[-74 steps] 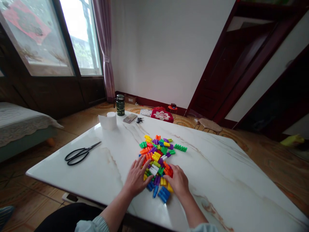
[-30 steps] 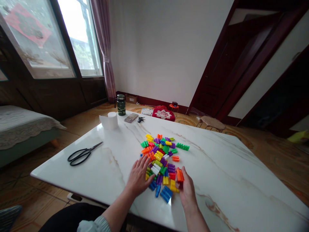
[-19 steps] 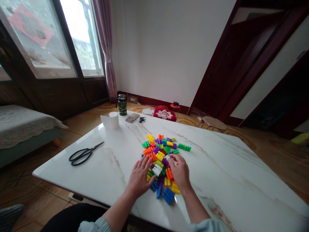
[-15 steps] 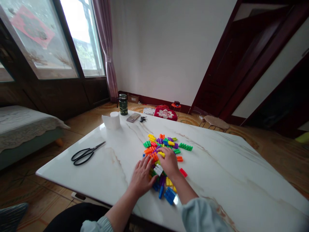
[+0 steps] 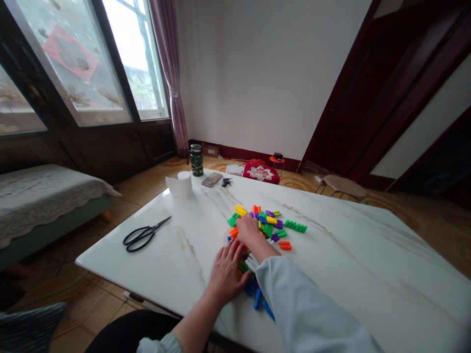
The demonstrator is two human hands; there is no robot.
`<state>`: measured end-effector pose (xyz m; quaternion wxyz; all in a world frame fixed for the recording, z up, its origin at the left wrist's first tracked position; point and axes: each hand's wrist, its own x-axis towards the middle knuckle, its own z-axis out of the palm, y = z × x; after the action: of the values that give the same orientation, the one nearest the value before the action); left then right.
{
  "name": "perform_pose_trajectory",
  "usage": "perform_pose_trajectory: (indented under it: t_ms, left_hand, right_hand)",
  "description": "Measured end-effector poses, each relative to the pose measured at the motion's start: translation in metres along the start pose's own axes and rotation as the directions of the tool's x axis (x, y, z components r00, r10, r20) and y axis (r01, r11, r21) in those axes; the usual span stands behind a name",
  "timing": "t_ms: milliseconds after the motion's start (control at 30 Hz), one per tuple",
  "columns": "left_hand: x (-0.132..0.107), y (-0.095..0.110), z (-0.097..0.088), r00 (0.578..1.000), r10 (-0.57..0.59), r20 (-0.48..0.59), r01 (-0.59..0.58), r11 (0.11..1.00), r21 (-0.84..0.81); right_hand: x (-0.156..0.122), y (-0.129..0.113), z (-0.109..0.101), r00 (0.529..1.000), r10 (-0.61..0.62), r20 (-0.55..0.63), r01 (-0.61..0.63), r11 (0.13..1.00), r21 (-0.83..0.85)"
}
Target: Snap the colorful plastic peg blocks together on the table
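A heap of small plastic building blocks [image 5: 267,225] in many colours lies in the middle of a white marble table [image 5: 349,255]. My left hand [image 5: 227,272] lies flat and open on the table at the near left edge of the heap, fingers spread. My right hand [image 5: 248,229] reaches across over the heap's left part, fingers curled down onto the blocks; what they grip is hidden. My pale sleeve [image 5: 305,309] covers the near blocks. A green row of blocks [image 5: 295,226] and an orange block [image 5: 284,245] lie to the right.
Black scissors [image 5: 144,235] lie on the table's left side. At the far corner stand a roll of paper [image 5: 181,185], a dark green mug [image 5: 196,160], a phone [image 5: 211,179] and keys [image 5: 225,182]. A bed [image 5: 44,196] is left, a small stool [image 5: 344,185] on the floor beyond.
My right hand has moved from the near right of the heap forward and left over its far left part. My left hand has stayed put. The camera has shifted left.
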<state>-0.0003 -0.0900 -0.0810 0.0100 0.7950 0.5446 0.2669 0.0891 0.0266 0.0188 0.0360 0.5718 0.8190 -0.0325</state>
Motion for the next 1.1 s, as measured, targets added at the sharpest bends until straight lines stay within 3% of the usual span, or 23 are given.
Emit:
perform_pose_trajectory:
  t_ms: [133, 333, 467, 567, 633, 700, 767, 867, 933, 1033, 1100]
  left_hand:
    - [0.0, 0.001, -0.001, 1.0, -0.006, 0.0, 0.006, 1.0, 0.003]
    - [0.0, 0.001, 0.0, 1.0, 0.009, -0.012, -0.009, 1.0, 0.018]
    - [-0.001, 0.0, 0.002, 1.0, 0.009, -0.02, -0.008, 1.0, 0.028]
    - [-0.002, 0.0, 0.002, 1.0, 0.006, -0.028, -0.005, 1.0, 0.026]
    - [-0.002, 0.0, 0.001, 1.0, 0.006, -0.03, -0.006, 1.0, 0.021]
    - [-0.002, 0.001, 0.0, 1.0, 0.005, -0.03, -0.005, 1.0, 0.015]
    - [-0.001, 0.001, -0.001, 0.999, 0.004, -0.035, -0.004, 1.0, 0.011]
    - [-0.001, 0.001, -0.001, 0.999, 0.009, -0.049, -0.008, 1.0, 0.018]
    - [-0.002, 0.0, 0.0, 0.998, 0.013, -0.056, -0.011, 1.0, 0.026]
    - [-0.002, -0.001, 0.002, 0.998, 0.021, -0.066, -0.019, 0.999, 0.035]
    - [-0.002, -0.002, 0.003, 0.997, 0.027, -0.068, -0.024, 0.999, 0.045]
  right_hand:
    - [0.003, 0.005, 0.0, 0.998, 0.054, 0.037, -0.054, 0.999, 0.002]
    - [0.005, 0.011, 0.003, 0.998, 0.059, -0.016, -0.058, 0.997, 0.058]
    - [0.001, 0.017, 0.001, 0.993, 0.052, -0.104, -0.04, 0.993, 0.115]
    - [-0.008, 0.026, 0.001, 0.965, 0.086, -0.249, -0.021, 0.967, 0.253]
    - [-0.018, 0.04, 0.006, 0.905, 0.185, -0.383, 0.025, 0.875, 0.483]
    - [-0.031, 0.063, 0.017, 0.824, 0.343, -0.451, 0.103, 0.692, 0.714]
    - [-0.047, 0.094, 0.034, 0.764, 0.496, -0.413, 0.117, 0.522, 0.845]
    - [-0.076, 0.144, 0.064, 0.71, 0.631, -0.311, 0.03, 0.415, 0.91]
    - [-0.096, 0.172, 0.082, 0.673, 0.668, -0.318, -0.053, 0.473, 0.88]
    - [-0.123, 0.202, 0.096, 0.71, 0.626, -0.322, -0.252, 0.653, 0.714]
    - [-0.135, 0.215, 0.097, 0.741, 0.573, -0.349, -0.299, 0.747, 0.593]
